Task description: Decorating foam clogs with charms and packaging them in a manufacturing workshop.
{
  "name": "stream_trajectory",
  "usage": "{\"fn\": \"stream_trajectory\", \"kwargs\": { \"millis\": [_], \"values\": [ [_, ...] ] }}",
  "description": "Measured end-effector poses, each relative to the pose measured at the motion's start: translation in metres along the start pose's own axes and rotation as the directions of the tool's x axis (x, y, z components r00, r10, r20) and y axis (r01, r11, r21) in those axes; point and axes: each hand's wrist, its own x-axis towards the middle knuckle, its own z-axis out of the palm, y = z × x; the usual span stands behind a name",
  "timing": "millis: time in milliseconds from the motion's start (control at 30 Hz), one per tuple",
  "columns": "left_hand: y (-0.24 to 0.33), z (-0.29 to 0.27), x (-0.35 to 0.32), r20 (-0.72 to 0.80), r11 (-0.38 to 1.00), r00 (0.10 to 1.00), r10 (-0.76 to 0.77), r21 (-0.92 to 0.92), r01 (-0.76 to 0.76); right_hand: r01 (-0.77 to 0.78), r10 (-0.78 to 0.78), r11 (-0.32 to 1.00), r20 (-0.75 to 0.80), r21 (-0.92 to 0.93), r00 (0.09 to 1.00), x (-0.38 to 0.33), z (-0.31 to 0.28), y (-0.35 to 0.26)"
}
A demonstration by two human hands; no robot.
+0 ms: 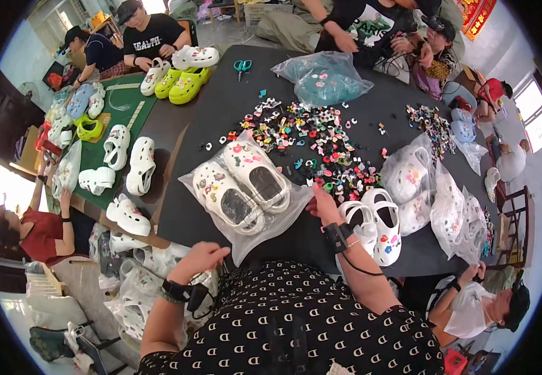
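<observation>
A pair of white clogs (219, 187) with colourful charms lies inside a clear plastic bag (288, 215) on the black table in front of me. The bag's mouth spreads toward my body. At its right corner my right hand (324, 206) is closed on the plastic. My left hand (201, 257) is beside the bag's lower left edge, fingers pressed together; whether they hold anything is too small to tell. Just right of my right hand sits another pair of white clogs (384, 228) with charms, unbagged. Beyond the bag spreads a heap of small colourful shoe charms (321, 134).
Several bagged white clogs (446, 209) line the table's right side. Teal scissors (242, 67) and a bag of teal clogs (324, 81) lie farther off. Lime clogs (186, 84) stand near a green cutting mat (111, 119) at left. Other people work around the tables.
</observation>
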Motion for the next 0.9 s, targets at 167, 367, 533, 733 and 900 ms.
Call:
{"fn": "stream_trajectory", "kwargs": {
  "millis": [167, 367, 533, 733, 900],
  "values": [
    [0.049, 0.01, 0.019, -0.24, 0.953, 0.923, 0.301, 0.116, -0.28, -0.06, 0.168, 0.945, 0.319, -0.322, 0.933, -0.037, 0.02, 0.007],
    [0.083, 0.048, 0.037, -0.152, 0.591, 0.725, 0.672, 0.7, -0.401, -0.029, 0.128, 0.974, 0.438, -0.225, 0.89, -0.047, 0.022, 0.014],
    [0.053, 0.064, 0.066, -0.091, 0.48, 0.806, 0.585, 0.84, -0.254, 0.04, 0.092, 0.952, 0.41, -0.304, 0.907, -0.049, 0.017, 0.026],
    [0.051, 0.058, 0.062, -0.044, 0.528, 0.781, 0.624, 0.76, -0.379, 0.423, -0.168, 0.487, 0.394, -0.764, 0.904, -0.046, 0.008, 0.036],
    [0.075, 0.03, 0.028, -0.454, 0.595, 0.391, 0.801, 0.68, -0.43, 0.312, 0.19, 0.403, 0.412, -0.86, 0.891, -0.077, 0.039, -0.002]
  ]
}}
